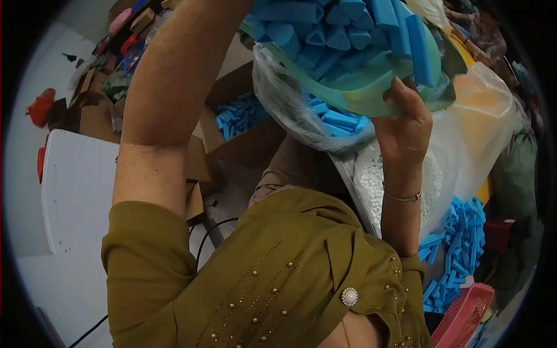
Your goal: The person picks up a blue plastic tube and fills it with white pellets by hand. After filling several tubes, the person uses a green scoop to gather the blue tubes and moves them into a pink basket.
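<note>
My right hand (409,124), at the upper right, grips the near rim of a translucent green basin (360,95), thumb on the edge and the other fingers hidden by it. The basin is tilted and holds many blue foam sticks (338,37), some with triangular ends. My left forearm reaches up past the top edge, and my left hand is out of frame. Below the basin is a clear plastic bag (284,104) with more blue pieces (342,122) inside.
An open cardboard box (249,142) holds small blue pieces. White pellets (368,180) lie in a bag behind my right wrist. Loose blue pieces (458,238) and a pink basket (467,316) are at lower right. A white panel (81,191) stands left. Another person (484,37) is at upper right.
</note>
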Motion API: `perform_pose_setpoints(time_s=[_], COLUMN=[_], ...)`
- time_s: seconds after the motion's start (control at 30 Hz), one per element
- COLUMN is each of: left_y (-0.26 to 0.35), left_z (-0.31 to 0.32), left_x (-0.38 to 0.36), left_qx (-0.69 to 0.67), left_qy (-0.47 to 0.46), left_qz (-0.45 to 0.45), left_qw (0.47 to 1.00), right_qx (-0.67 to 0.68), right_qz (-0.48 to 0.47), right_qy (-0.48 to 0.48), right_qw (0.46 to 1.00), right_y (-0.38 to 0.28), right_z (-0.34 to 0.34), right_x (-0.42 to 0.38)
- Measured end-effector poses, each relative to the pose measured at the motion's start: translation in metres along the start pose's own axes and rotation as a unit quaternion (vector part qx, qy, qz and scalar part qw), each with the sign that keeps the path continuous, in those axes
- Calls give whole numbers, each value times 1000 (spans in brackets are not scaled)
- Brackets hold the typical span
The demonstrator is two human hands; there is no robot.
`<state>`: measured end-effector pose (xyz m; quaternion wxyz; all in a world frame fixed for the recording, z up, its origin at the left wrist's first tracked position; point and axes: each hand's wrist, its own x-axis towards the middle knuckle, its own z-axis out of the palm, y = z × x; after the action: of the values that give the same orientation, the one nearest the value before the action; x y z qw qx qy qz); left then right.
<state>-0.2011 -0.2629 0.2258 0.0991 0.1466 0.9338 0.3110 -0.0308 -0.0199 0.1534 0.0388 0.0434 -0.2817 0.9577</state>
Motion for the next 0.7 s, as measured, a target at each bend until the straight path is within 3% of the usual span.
perform_pose_setpoints(time_s=[0.07, 0.1, 0.17, 0.3, 0.67, 0.7], left_y=[-23, -35, -59, -105, -240, -251], left_z=[-22, -31, -46, -68, -77, -65], left_x=[-14, -21, -31, -41, -35, -35], left_qx=[-3, -6, -12, -25, -92, -78], left_qy=[20, 27, 38, 49, 46, 69], left_qz=[-26, -39, -61, -92, -173, -132], left_qw=[999, 999, 997, 994, 980, 986], right_qx=[103, 107, 7, 26, -96, -96], right_qz=[82, 94, 105, 165, 247, 252], right_qy=[-164, -169, -42, -100, 32, 34], right_qw=[978, 975, 994, 981, 964, 962], right_y=[23, 36, 62, 111, 239, 249], right_z=[-4, 7, 37, 51, 51, 45], right_x=[23, 30, 41, 53, 53, 51])
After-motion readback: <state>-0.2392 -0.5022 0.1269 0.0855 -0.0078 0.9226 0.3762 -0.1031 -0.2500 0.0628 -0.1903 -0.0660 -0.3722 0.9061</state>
